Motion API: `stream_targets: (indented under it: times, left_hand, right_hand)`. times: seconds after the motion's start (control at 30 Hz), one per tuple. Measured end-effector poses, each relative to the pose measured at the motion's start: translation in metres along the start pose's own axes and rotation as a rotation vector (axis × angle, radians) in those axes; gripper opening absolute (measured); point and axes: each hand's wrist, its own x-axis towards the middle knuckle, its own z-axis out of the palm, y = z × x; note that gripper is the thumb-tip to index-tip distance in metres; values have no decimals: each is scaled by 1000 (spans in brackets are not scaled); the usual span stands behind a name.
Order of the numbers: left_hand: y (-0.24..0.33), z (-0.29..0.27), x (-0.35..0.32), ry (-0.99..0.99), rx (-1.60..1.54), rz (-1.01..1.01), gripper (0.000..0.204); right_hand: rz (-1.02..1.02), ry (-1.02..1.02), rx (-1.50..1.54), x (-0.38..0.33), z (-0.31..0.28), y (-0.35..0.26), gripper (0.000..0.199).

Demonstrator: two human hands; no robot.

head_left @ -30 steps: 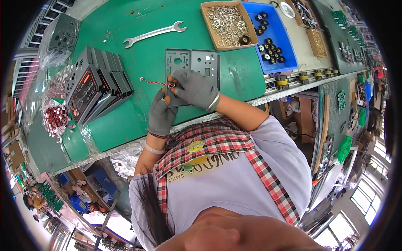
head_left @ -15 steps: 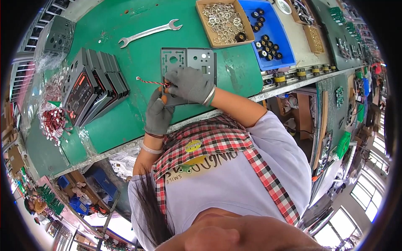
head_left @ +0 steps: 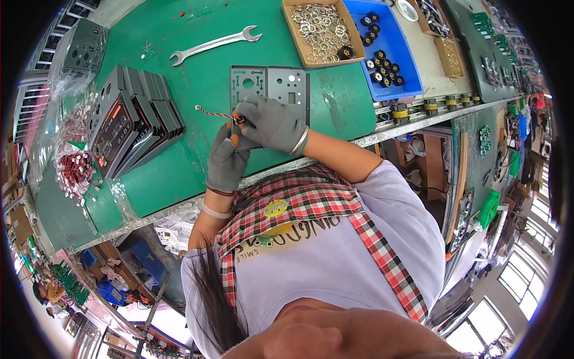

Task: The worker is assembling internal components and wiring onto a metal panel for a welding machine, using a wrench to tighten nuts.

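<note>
Where the green bench curves off at the far left, a bundle of red leads lies beside a row of dark panels leaning on edge, with a wrench flat behind them. Just right of the panels, a red-and-white twisted wire sticks out from the gloved hands; it looks light and limp, so it is best gripped close to its end. The left hand is curled, fingertips pinched near the wire's end. The right hand is cupped over the near edge of a grey plate, fingers meeting the left; which hand actually pinches the wire is hard to tell. The plate lies flat on the bench; it looks thin, stiff and sharp-edged, best held by its rim. Further right stand a box of rings and a blue tray of black knobs.
</note>
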Motion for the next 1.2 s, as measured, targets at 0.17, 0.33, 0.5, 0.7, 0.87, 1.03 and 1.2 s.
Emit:
stream_targets:
  times: [0.17,0.33,0.5,0.7,0.87,1.03,1.2]
  left_hand:
    - [-2,-9,2,5,47,-7,58]
    - [-1,-7,0,-17,-32,-31,66]
    - [1,2,1,-15,-14,-17,63]
    - [-7,-14,1,-36,473,171,41]
    - [-2,-7,0,-41,357,126,43]
    - [1,7,-2,-16,10,31,48]
    - [3,8,-1,-17,-18,-13,66]
  right_hand:
    - [28,-6,-24,1,5,3,29]
    - [3,-37,-88,3,-1,1,28]
    - [-30,-8,-100,1,2,1,28]
    - [38,-25,-72,2,6,6,28]
    - [-9,-40,-179,3,-3,5,33]
    - [46,-411,-163,10,-35,3,34]
    - [31,-297,-25,7,-31,8,34]
